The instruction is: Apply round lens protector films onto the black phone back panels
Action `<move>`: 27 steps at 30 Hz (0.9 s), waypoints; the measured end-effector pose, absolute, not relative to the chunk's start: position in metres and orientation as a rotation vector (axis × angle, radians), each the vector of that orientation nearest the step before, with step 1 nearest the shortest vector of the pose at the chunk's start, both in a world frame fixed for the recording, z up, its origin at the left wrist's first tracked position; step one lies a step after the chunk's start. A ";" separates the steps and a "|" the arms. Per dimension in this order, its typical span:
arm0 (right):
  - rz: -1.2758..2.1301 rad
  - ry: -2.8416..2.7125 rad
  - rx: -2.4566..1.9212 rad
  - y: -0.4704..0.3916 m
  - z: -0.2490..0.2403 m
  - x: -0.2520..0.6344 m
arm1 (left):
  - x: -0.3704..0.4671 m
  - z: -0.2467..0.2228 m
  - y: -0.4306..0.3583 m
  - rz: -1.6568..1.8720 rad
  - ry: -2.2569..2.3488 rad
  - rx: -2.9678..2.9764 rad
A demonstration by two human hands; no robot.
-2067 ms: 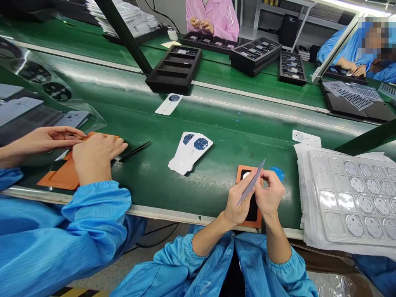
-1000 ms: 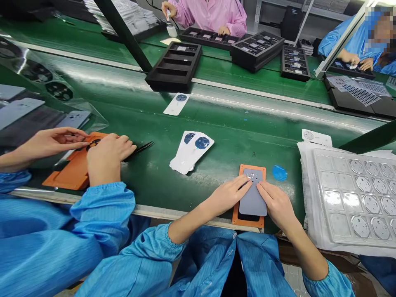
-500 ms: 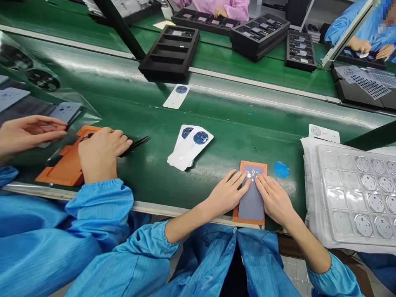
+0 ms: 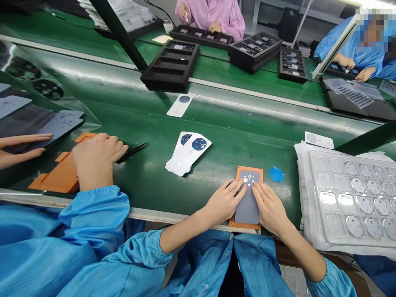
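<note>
A grey phone back panel with several round camera holes at its top lies in an orange fixture at the bench's front edge. My left hand rests on its left side, fingers stretched out, their tips on the panel near the holes. From the right, my right hand lays straight fingers on the panel's upper right edge. Neither hand wraps around anything. Beside my right hand is a round blue film on the green bench. White cards with dark blue round stickers overlap to the left.
At left, a co-worker's hand holds black tweezers over another orange fixture. A clear tray of round silvery parts sits at right on white sheets. Black trays stand on the far bench, where other people work.
The camera view has shifted slightly. Both my hands stay on the panel with little change. The co-worker's left hand has moved left and down beside the grey panels.
</note>
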State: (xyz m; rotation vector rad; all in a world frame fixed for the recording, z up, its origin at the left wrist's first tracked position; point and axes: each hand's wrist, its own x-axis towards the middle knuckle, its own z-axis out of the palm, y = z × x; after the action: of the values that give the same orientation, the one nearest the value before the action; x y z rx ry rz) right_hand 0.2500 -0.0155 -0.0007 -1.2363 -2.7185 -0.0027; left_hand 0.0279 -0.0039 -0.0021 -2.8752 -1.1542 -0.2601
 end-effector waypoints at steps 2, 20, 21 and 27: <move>-0.010 -2.685 -1.245 -0.017 -0.004 0.249 | 0.028 0.000 -0.003 -0.228 -1.178 -2.911; 1.243 -0.590 -1.252 0.010 -0.011 0.272 | 0.081 0.028 0.132 -0.537 -1.808 -3.600; 1.279 -0.536 -1.224 0.010 -0.015 0.273 | 0.085 0.026 0.138 -0.479 -1.794 -3.607; 1.334 -0.374 -1.148 0.003 -0.024 0.269 | 0.093 0.016 0.149 -0.188 -1.686 -3.680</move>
State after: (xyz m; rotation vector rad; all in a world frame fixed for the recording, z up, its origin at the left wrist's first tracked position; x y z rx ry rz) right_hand 0.2693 0.0034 -0.0238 -1.1475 -0.3738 1.3336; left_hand 0.0932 0.1490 0.0157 -3.6801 -1.6864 -0.1879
